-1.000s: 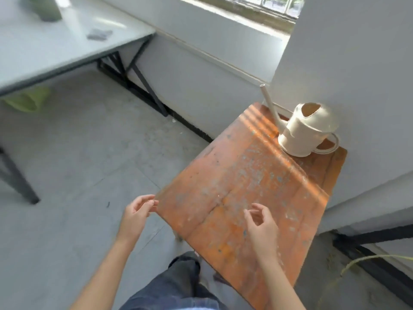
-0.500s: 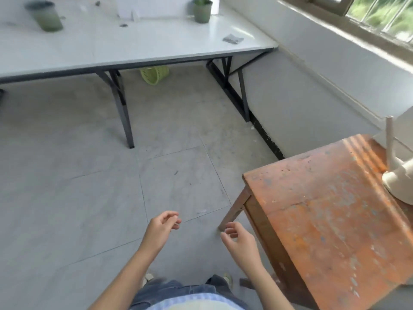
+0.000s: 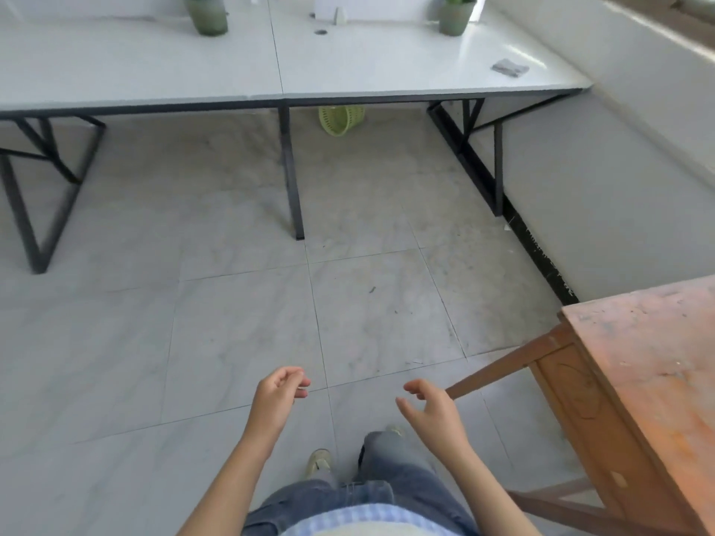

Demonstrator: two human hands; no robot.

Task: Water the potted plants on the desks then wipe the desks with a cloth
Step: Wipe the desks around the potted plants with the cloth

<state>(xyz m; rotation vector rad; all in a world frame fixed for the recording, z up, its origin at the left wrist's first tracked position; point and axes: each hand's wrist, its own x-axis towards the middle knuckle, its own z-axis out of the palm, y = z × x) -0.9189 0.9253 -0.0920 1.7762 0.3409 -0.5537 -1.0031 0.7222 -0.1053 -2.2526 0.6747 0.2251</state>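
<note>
Floor: the floor (image 3: 232,323) is grey with big square tiles. It fills most of the view.
Desks: two white desks (image 3: 387,63) stand side by side at the far end, touching along one edge. They stand on thin black legs (image 3: 290,176).
Wall: a pale wall (image 3: 599,187) runs down the right side, with a black strip along its bottom.
Table: an orange-brown wooden table (image 3: 657,361) sits at the right edge, near the wall. Only its near corner shows.
Jeans: blue jeans (image 3: 387,493) show at the bottom, right under the camera.
Left hand: the left hand (image 3: 276,396) hangs in the air over the floor. Its fingers are curled in softly, tips close to the thumb, and it holds nothing.
Right hand: the right hand (image 3: 429,410) is near the table's slanted leg, not touching it. Its fingers are bent loosely and spread a little, and it holds nothing too.
Basket: a light green basket (image 3: 341,119) sits on the floor under the desks.
Plants: one green pot (image 3: 207,15) is on the left desk and another green pot (image 3: 455,16) is on the right desk (the leaves are mostly cut off by the top edge).
Cloth: a small grey cloth (image 3: 510,67) lies flat on the right desk, near its right end and well apart from both hands.
Shoe: a pale shoe (image 3: 319,462) pokes out below the hands.
</note>
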